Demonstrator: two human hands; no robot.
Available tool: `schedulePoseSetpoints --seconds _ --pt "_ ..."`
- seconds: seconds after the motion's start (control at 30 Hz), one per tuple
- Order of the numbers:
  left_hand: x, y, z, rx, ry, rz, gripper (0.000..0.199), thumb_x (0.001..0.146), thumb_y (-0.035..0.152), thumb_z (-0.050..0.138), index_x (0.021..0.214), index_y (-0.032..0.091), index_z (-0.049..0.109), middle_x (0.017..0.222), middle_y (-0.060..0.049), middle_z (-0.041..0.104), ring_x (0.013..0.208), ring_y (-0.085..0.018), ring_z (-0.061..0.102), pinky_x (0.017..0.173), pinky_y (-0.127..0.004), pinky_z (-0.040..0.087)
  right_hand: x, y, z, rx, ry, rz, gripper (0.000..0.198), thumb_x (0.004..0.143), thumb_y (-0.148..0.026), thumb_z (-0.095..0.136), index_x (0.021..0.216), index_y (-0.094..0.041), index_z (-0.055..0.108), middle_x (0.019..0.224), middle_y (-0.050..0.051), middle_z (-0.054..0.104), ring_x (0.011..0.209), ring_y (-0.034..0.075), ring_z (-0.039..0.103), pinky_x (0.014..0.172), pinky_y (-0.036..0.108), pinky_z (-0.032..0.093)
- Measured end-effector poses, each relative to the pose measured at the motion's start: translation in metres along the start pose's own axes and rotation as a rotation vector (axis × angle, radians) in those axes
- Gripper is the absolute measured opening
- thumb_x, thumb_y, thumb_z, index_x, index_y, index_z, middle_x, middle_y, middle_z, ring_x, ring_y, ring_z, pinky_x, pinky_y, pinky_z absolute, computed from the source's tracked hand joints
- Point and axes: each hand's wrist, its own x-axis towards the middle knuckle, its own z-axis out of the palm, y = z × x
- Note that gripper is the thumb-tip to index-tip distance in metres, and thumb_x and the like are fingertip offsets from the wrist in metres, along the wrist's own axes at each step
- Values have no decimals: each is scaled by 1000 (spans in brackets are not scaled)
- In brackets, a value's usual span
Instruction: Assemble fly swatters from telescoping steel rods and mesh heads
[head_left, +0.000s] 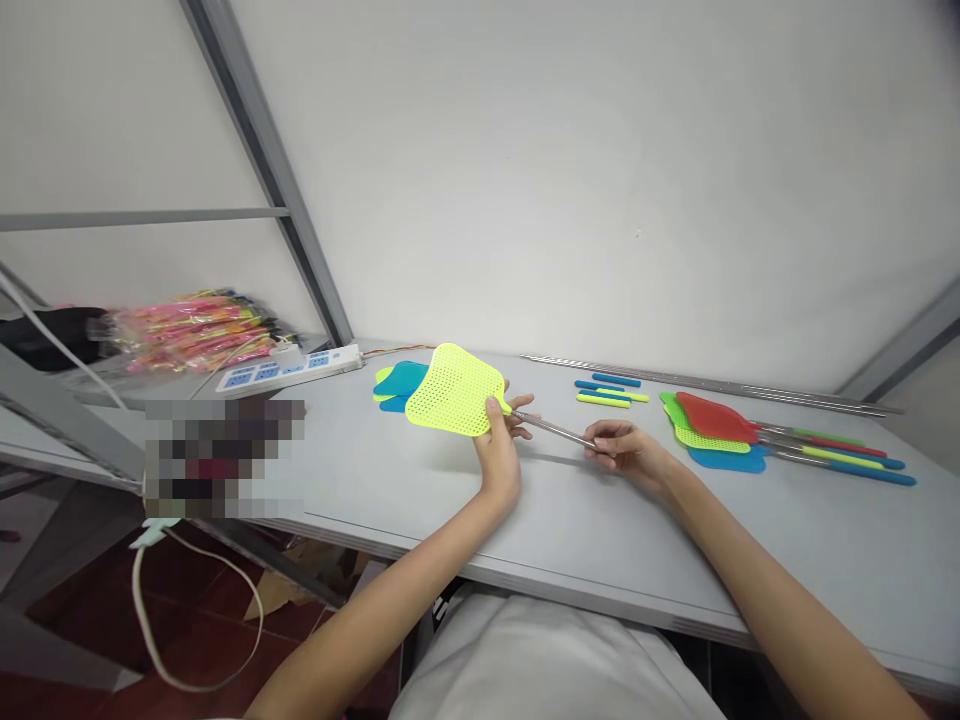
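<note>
A yellow-green fly swatter head (457,390), full of small holes, is held up over the table. My left hand (499,445) grips it at its lower corner by the neck, thumb in front and the other fingers behind. From the neck a thin metal rod (559,430) runs to the right. My right hand (626,452) pinches this rod near its far end between thumb and fingers. Behind the held head lie loose teal and yellow swatter heads (401,378), partly covered. Several blue and yellow handle grips (611,390) rest beyond my right hand.
Fly swatters (720,425) in red, green, yellow and blue are stacked at the right. Long metal rods (712,383) lie along the wall. At left are a power strip (289,368), bagged colourful items (195,330), a metal frame post (262,150) and a blurred-out patch.
</note>
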Motion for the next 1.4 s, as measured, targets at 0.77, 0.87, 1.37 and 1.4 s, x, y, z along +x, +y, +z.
schedulePoseSetpoints --seconds 0.77,0.87,1.37,1.4 --pt "-9 2 0 196 -116 57 43 81 42 38 117 19 43 84 -6 64 78 -16 58 48 -19 41 3 2 -5 117 83 116 37 65 -11 58 101 -15 59 61 3 60 45 5 45 43 13 39" --pt "-13 4 1 221 -151 43 40 80 40 42 115 22 46 90 -5 63 78 -16 57 49 -20 41 3 3 -6 113 90 105 37 65 -10 57 102 -15 58 61 4 59 48 6 48 43 13 41" --pt "-34 5 10 421 -498 -30 23 75 29 52 95 24 62 102 -2 60 96 -19 52 82 -30 41 6 7 6 165 22 -14 26 68 -20 61 93 -19 61 64 -2 57 38 0 38 36 11 34" --pt "-34 4 10 420 -494 -21 23 74 28 53 95 24 62 104 -2 59 99 -19 51 85 -30 40 6 7 8 166 19 -16 26 68 -21 61 94 -20 61 64 -3 56 37 0 37 36 11 33"
